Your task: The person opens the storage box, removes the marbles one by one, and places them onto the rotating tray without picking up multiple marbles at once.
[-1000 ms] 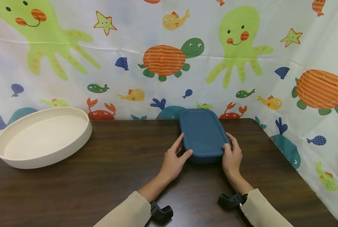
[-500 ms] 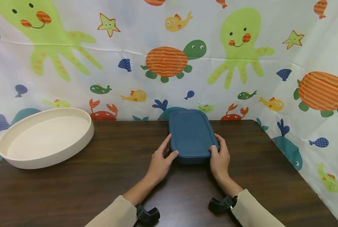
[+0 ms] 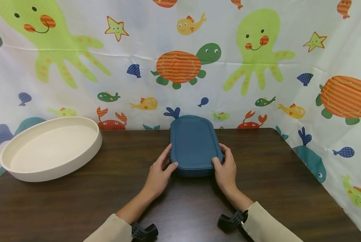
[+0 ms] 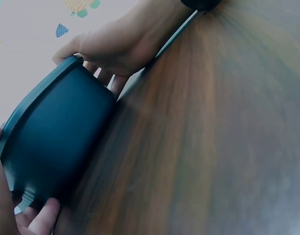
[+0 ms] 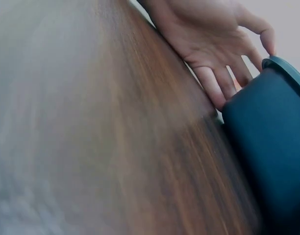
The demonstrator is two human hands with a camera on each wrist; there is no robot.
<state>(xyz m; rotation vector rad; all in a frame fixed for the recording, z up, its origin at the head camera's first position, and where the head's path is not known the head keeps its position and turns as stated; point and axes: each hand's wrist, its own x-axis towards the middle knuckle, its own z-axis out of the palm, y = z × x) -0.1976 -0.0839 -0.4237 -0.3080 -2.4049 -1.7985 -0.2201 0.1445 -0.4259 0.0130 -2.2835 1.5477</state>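
Note:
A blue rectangular food container [image 3: 193, 144] with a matching flat lid [image 3: 192, 141] is held between both hands, toward the table's back. My left hand [image 3: 157, 174] grips its left side near the front corner, thumb at the lid's edge. On the opposite side, my right hand [image 3: 225, 171] holds the near right corner, thumb on the lid rim. The left wrist view shows the container's front wall [image 4: 57, 132] close over the wood, with left fingertips [image 4: 46, 218] under its lower part. In the right wrist view, the other hand's fingers lie along the container's side [image 5: 267, 137].
A large round cream tray [image 3: 50, 148] with a raised rim stands at the left of the dark wooden table [image 3: 77, 201]. Behind the table hangs a white curtain [image 3: 156, 27] printed with sea animals. Each wrist wears a black camera mount [image 3: 144, 232].
Both hands have carried the container leftward across the table, keeping the same hold. The view has shifted slightly; the cream tray stays in place.

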